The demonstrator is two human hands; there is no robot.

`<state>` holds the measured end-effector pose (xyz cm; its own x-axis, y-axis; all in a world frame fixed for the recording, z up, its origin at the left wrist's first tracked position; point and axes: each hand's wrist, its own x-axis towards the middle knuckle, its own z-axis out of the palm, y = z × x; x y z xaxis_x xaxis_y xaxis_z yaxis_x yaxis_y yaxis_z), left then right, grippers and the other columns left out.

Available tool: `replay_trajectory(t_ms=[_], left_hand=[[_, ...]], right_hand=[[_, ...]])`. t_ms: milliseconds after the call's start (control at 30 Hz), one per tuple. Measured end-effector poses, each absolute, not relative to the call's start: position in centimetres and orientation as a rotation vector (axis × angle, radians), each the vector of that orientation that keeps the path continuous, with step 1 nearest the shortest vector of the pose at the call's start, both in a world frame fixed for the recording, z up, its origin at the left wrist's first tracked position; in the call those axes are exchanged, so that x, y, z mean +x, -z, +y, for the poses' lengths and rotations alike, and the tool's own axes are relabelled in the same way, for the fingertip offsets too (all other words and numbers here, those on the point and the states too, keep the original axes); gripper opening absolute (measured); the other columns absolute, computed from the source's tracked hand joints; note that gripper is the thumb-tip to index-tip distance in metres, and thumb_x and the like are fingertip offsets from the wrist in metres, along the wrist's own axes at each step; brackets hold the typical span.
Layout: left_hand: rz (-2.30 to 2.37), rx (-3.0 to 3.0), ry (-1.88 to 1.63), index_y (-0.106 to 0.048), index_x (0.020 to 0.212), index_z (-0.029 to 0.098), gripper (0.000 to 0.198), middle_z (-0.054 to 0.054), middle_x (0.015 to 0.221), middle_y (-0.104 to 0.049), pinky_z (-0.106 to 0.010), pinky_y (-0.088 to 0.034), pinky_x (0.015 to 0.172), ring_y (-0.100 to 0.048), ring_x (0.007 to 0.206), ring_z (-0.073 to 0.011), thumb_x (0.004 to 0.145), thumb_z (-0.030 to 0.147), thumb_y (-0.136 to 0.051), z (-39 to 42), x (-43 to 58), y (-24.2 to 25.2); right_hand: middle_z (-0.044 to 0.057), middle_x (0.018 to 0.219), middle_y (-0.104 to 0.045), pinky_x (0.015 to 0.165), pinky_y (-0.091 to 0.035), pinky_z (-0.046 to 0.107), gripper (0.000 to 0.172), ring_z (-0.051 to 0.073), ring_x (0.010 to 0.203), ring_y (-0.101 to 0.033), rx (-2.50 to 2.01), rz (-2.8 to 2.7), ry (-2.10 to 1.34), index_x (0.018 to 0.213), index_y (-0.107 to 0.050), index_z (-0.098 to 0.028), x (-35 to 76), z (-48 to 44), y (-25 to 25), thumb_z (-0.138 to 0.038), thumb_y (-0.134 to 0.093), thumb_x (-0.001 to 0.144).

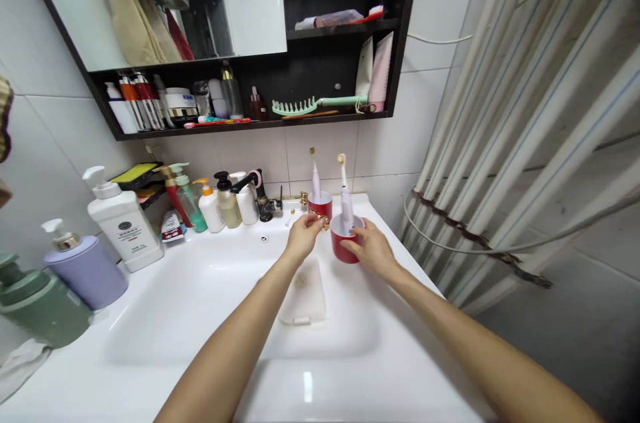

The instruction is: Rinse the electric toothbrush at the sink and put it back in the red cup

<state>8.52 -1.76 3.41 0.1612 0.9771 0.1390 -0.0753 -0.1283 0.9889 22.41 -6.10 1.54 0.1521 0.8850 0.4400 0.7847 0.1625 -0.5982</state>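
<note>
A red cup [341,251] with a white inside is between my hands at the sink's back right edge. A pale electric toothbrush [346,196] stands upright in it. My right hand [373,246] wraps the cup's right side, fingers and thumb on its wall. My left hand [304,236] is closed in a pinch at the gold handle [325,222] on the cup's left side. Just behind, a second red cup [323,208] with its own gold handle [303,198] holds another pale toothbrush [316,183].
A translucent box or lid [304,296] lies in the white sink [200,303]. A black faucet [263,200] stands behind it. Several pump bottles [127,230] line the left side. A dark shelf cabinet [320,70] hangs above, and white pipes [500,130] run along the right.
</note>
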Motion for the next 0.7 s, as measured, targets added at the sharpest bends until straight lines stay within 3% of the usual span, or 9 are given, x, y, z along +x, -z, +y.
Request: replay_trajectory(t_ms=[133, 267, 367, 500, 700], left_hand=[[0.882, 1.377, -1.278, -0.05, 0.082, 0.015, 0.027, -0.005, 0.078, -0.057, -0.023, -0.037, 0.061, -0.051, 0.068, -0.0117, 0.055, 0.016, -0.054, -0.8, 8.8, -2.1], [1.032, 1.329, -1.32, -0.052, 0.069, 0.014, 0.012, -0.002, 0.063, -0.056, -0.023, -0.037, 0.057, -0.05, 0.06, -0.0116, 0.057, 0.015, -0.049, 0.1, 7.3, 0.2], [1.083, 1.254, -1.412, -0.052, 0.067, 0.014, 0.011, 0.0, 0.061, -0.055, -0.023, -0.037, 0.056, -0.049, 0.058, -0.0108, 0.057, 0.017, -0.049, 0.5, 5.7, 1.2], [0.977, 1.081, -1.632, -0.051, 0.076, 0.014, 0.023, 0.0, 0.068, -0.056, -0.021, -0.037, 0.06, -0.05, 0.064, -0.01, 0.054, 0.019, -0.053, 0.4, 3.8, 0.5], [0.969, 0.902, -1.807, -0.049, 0.075, 0.016, 0.024, 0.002, 0.068, -0.054, -0.019, -0.038, 0.059, -0.049, 0.067, -0.009, 0.052, 0.021, -0.057, 0.2, 1.1, -1.6]], right_hand=[[0.003, 0.09, -0.047, 0.074, -0.036, 0.025, 0.007, 0.014, 0.08, -0.046, -1.558, -1.754, -0.237, 0.061, -0.056, -0.018, 19.1, -7.2, 0.4, -0.023, -0.053, 0.059], [0.004, 0.095, -0.045, 0.073, -0.036, 0.026, 0.005, 0.015, 0.082, -0.046, -1.514, -1.812, -0.302, 0.057, -0.055, -0.017, 16.8, -6.8, 2.5, -0.021, -0.054, 0.058], [0.005, 0.097, -0.044, 0.074, -0.036, 0.027, 0.006, 0.016, 0.085, -0.046, -1.517, -1.814, -0.337, 0.056, -0.054, -0.016, 16.0, -6.1, 3.5, -0.021, -0.054, 0.058], [0.007, 0.101, -0.042, 0.075, -0.036, 0.029, 0.006, 0.017, 0.086, -0.046, -1.56, -1.783, -0.378, 0.056, -0.053, -0.015, 15.4, -5.1, 4.1, -0.019, -0.051, 0.06], [0.009, 0.113, -0.035, 0.08, -0.033, 0.031, 0.012, 0.02, 0.096, -0.042, -1.597, -1.793, -0.447, 0.069, -0.055, -0.016, 15.0, -4.5, 4.6, -0.02, -0.048, 0.061]])
